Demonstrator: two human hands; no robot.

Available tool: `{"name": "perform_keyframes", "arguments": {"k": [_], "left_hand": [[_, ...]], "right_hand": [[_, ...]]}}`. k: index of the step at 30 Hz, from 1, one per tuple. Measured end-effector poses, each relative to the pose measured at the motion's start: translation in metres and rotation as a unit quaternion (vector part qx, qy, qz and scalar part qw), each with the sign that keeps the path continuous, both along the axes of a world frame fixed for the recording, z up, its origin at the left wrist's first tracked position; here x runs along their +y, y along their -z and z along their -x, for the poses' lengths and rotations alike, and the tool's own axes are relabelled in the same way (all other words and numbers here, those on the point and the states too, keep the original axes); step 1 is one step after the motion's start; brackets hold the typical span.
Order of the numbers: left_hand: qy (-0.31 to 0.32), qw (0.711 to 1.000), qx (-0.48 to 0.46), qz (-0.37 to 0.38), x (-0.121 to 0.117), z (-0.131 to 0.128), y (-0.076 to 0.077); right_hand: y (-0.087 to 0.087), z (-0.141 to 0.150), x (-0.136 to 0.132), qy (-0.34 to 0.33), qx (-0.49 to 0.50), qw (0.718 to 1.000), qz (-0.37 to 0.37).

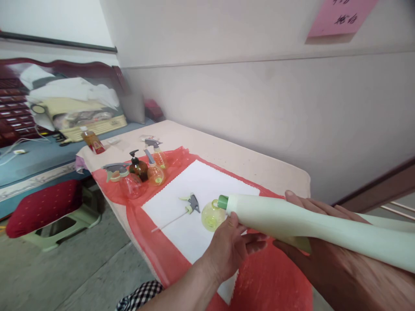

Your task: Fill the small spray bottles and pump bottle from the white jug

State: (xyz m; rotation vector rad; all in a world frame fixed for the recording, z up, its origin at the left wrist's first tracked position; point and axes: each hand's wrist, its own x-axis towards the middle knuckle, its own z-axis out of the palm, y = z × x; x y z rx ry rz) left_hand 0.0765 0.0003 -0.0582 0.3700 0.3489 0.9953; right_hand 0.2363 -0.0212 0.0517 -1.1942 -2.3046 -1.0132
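A long pale green plastic container (272, 211) with a darker green mouthpiece (222, 201) slopes across the right side in the head view. My right hand (327, 246) is closed round its middle from beneath. Close under its front end is my left hand (230, 244), fingers apart; whether it touches the container I cannot tell. The mouthpiece overlaps the open neck of a round yellow-green clear bottle (210, 218) on a white sheet (181, 231); contact is unclear. A grey trigger sprayer head (193, 203) with a thin tube lies left of that bottle.
Several spray bottles, including a clear one (131, 185), and a brown pump bottle (138, 168) stand on red plastic (142, 229) at the table's left. Behind them is a drink bottle (93, 140). A stool (48, 207) stands left; the wall (243, 99) borders the table's far side.
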Motion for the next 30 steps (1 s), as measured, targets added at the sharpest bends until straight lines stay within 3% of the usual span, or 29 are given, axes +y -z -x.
{"name": "perform_keyframes", "arguments": {"k": [30], "left_hand": [[0.011, 1.0, -0.001, 0.012, 0.0006, -0.0015, 0.0002]], "right_hand": [[0.0014, 0.0006, -0.0027, 0.017, 0.002, 1.0, 0.011]]}}
